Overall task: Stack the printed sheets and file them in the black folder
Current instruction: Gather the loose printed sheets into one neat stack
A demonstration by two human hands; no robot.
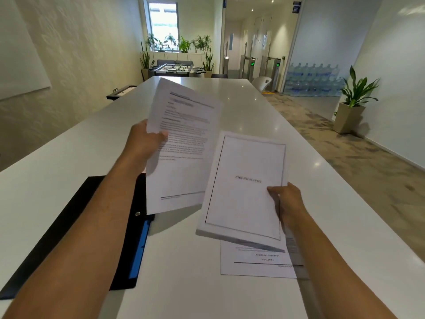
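Black folder [69, 226] is lying unfilled as left hand [143, 140] and right hand [288, 203] are pinching separate printed sheets [184, 146], another sheet [257, 263] waiting on the table [322, 180].

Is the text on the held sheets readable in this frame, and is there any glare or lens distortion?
Head view: body text on the left-hand sheet is motion-blurred; the right-hand stack's heading is barely legible. Ceiling lights leave small glare spots on the white table. Wide-angle distortion bends the edges.
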